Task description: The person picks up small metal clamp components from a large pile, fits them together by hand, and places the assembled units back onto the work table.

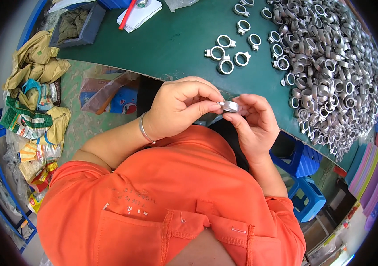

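Between my two hands, over the near edge of the green table (171,48), is a small silver metal ring clamp (230,106). My left hand (182,99) pinches its small protruding end with thumb and forefinger. The ring's other side rests in the thumb and fingers of my right hand (253,119). Just beyond my hands, several loose ring clamps (225,66) lie spread on the table. A big heap of the same grey metal rings (330,75) covers the table's right side.
A grey bin (91,37) with dark cloth-like stuff stands at the far left. Near it lie white papers (147,15) with a red pen (127,15). Crumpled bags (34,111) pile up at the left. Blue stools (306,199) stand below the table at the right.
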Available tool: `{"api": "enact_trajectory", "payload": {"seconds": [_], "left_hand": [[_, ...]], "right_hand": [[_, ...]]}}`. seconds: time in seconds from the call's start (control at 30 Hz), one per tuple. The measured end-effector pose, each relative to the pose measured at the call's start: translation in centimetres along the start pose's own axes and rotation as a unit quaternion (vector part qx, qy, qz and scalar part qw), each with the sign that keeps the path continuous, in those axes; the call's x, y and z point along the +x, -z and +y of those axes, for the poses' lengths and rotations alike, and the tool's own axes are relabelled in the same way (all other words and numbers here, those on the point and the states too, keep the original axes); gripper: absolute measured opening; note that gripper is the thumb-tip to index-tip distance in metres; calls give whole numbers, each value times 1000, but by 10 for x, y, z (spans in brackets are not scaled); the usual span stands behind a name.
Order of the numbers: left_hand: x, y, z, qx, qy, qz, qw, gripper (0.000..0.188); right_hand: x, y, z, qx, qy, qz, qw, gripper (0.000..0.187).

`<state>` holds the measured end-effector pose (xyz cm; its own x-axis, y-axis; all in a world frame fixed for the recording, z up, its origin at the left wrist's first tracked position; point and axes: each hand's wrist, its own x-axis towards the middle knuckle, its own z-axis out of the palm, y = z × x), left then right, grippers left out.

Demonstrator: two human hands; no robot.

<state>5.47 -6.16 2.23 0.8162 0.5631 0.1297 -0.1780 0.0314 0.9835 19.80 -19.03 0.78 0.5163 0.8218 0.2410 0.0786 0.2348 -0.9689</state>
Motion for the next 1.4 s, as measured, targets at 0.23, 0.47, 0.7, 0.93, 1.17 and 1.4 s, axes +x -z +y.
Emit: {"api": "enact_trajectory", "payload": {"seconds": [0.23, 0.47, 0.7, 0.93, 1.17, 1.4], "left_hand": [[-1, 12, 4, 217, -147, -64, 963, 18], [-8, 12, 4, 245, -93, 10, 965, 16], [-4, 6, 5, 215, -35, 66, 974, 12], [-1, 6, 6, 64, 23, 31, 997, 11], [-1, 3, 5, 214, -148, 1, 965, 15], [-4, 5, 4, 239, -169, 55, 955, 19]], "right_hand": [[8, 9, -16, -209, 138, -125, 960, 21], [25, -3, -12, -386, 219, -113, 889, 22], [55, -10, 2, -372, 151, -72, 913, 15], [37, -10, -11, -219, 171, -118, 953, 15], [25, -10, -20, 55, -129, -81, 987, 15], [22, -2, -3, 312, -136, -132, 931, 34]]}}
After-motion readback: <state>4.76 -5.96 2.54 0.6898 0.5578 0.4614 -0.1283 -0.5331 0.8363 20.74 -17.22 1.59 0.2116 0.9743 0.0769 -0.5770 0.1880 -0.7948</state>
